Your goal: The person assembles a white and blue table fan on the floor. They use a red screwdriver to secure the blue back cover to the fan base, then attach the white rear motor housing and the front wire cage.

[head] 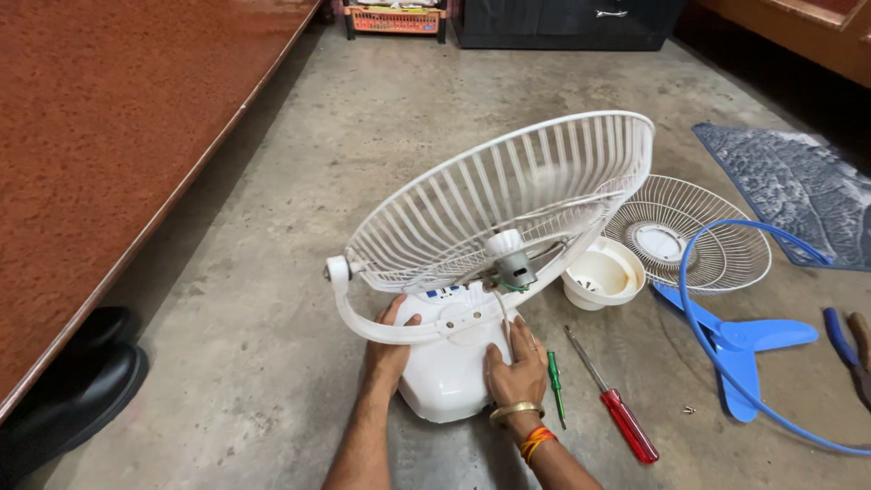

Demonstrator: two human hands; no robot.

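2 hands rest on the white fan base [449, 367], which sits on the concrete floor [272, 299]: the left hand [388, 349] cups its left side, fingers pressed together, and the right hand [513, 372] lies flat on top. Its rear grille [508, 195] tilts up above them. Just right lie a green screwdriver [555, 381] and a red-handled screwdriver [612, 399], then a white cup-shaped cover [603, 272], a wire grille [689, 231] and a blue blade [739, 345].

Bare concrete floor [299, 181] lies open left of and beyond the fan base [449, 363], up to the brown bed edge [181, 191] and the black shoes [86, 377]. To the right, passage is crowded: green screwdriver [555, 386], red-handled screwdriver [617, 408], white cup [603, 272], wire grille [689, 243], blue blade [739, 349] and blue hose [717, 354] lie close together.
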